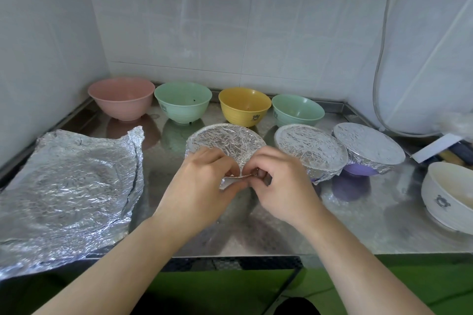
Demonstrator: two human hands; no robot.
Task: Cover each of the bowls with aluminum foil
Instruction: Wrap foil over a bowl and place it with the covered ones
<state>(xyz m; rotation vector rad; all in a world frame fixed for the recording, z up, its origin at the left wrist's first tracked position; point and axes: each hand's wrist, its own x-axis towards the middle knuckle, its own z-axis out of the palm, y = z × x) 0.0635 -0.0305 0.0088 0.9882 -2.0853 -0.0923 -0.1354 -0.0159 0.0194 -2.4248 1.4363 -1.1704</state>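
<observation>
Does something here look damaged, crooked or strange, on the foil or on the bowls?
Yes, slightly. The loose foil sheet at the left is heavily wrinkled, with a torn line along its right side. The green bowl holds a small dark speck. No bowl is tipped.

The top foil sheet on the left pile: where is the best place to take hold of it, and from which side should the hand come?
Probably the raised far-right corner of the top foil sheet. It curls up off the pile there, so fingers can pinch it from the right, over bare counter, without pressing the flat middle. The left hand is nearest, but both hands now pinch foil on the bowl.
</observation>
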